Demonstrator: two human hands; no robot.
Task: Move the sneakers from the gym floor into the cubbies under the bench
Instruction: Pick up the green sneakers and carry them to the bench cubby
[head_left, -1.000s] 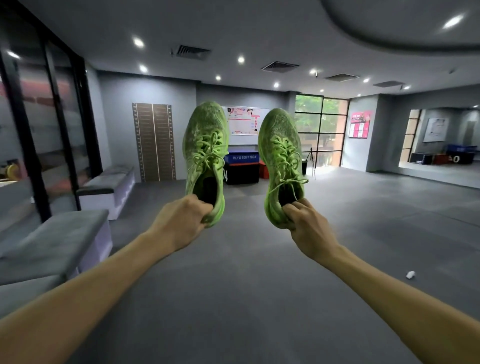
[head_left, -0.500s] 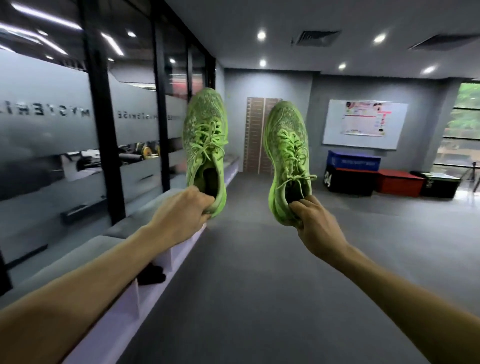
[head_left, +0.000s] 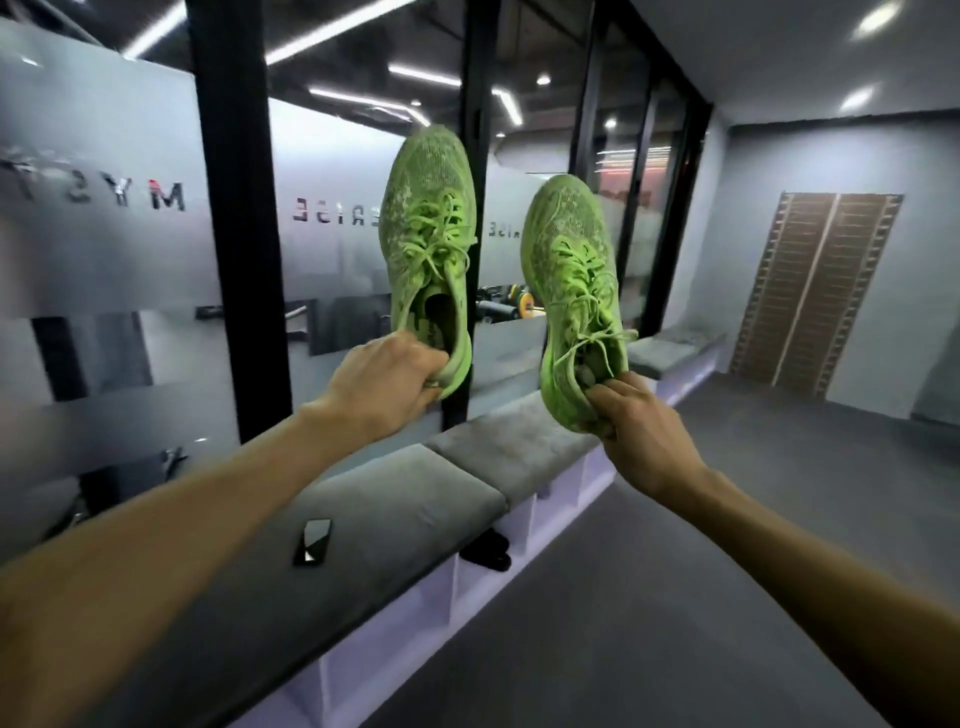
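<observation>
Two lime-green sneakers hang in the air in front of me, toes pointing up. My left hand grips the left sneaker by its heel. My right hand pinches the right sneaker at its heel collar. Below them runs a long bench with grey cushions, and white cubbies open under its seat. A dark pair of shoes lies in one cubby.
A black phone lies on the bench cushion. Behind the bench stands a frosted glass wall with black posts. Grey gym floor spreads to the right, and a brown panel hangs on the far wall.
My view has swung left, from the open gym to the bench and glass wall, which are now close. Both hands keep holding the sneakers up in the same way.
</observation>
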